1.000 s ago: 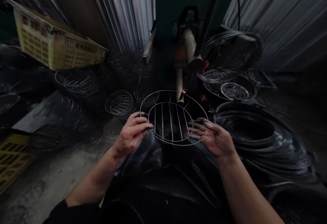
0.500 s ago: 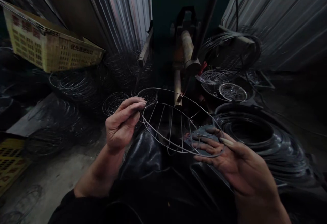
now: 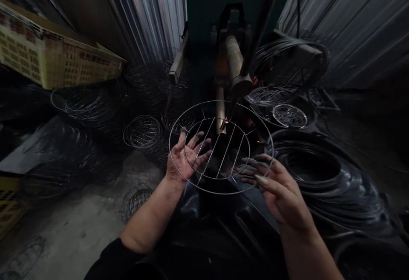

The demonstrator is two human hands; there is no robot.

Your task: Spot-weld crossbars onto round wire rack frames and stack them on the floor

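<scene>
A round wire rack [image 3: 223, 193] is up in front of me, tilted: a wide outer ring, a smaller inner ring and several parallel cross wires. My left hand [image 3: 188, 156] is behind its left side, palm up, fingers spread, the rim passing across the palm. At the right rim, my right hand [image 3: 277, 190] has the wire between its thumb and outstretched fingers. Just beyond the rack are the welding machine's upper electrode arm [image 3: 234, 56] and lower electrode arm [image 3: 220, 105], whose tips lie close behind the cross wires.
A yellow plastic crate [image 3: 70, 65] stands at the left above stacked wire rings [image 3: 86, 110]. Another wire rack [image 3: 142, 131] lies left of my hands. Coiled wire [image 3: 335, 195] fills the right side, and a round dish of small metal pieces [image 3: 289, 115] sits behind it.
The rack has turned and tipped to face me more. My left hand went from pinching its rim to lying spread behind it, further right. My right hand shifted slightly left.
</scene>
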